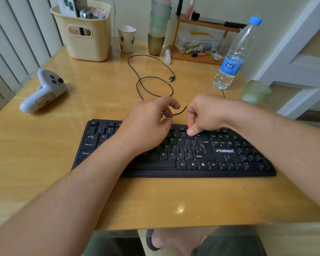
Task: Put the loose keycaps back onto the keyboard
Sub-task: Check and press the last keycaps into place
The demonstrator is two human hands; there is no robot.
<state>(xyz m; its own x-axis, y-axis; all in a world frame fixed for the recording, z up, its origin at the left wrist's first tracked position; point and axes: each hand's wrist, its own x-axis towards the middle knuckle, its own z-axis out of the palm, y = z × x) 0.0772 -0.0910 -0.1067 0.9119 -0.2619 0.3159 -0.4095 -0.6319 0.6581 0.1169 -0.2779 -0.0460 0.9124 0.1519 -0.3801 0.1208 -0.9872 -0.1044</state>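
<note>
Your forearms reach in from the near edge of the worktop (44,126) to the black keyboard (224,151), which lies flat at the middle with its cable (151,78) looping away behind it. Your left hand (146,122) hovers over the upper middle keys with fingers loosely curled, and whether it holds a keycap cannot be told. Your right hand (201,115) has its fingers curled and its thumb tip pressed down on the number row just left of the backspace key; a white controller (44,91) lies far left and a water bottle (235,58) stands far right.
</note>
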